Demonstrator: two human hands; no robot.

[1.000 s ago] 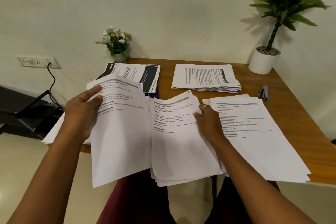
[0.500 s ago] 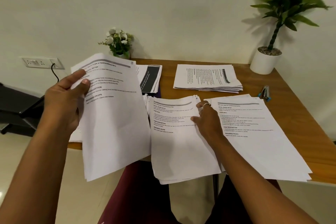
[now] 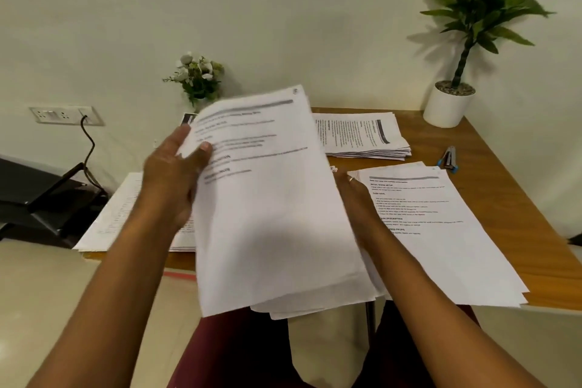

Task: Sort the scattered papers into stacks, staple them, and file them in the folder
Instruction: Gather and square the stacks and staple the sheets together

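At centre frame the left hand [image 3: 176, 173] pinches a white printed paper sheet [image 3: 271, 198], thumb on its face. The right hand [image 3: 356, 198] lies just right of it, its fingers hidden, so I cannot tell its grip.

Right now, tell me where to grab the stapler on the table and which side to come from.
Take the stapler across its two long sides near the middle, coming down from above. It lies flat on the bare table with its length pointing roughly away from you. It sits clear of the nearest paper pile, so both sides look free. The right hand is the nearer one.
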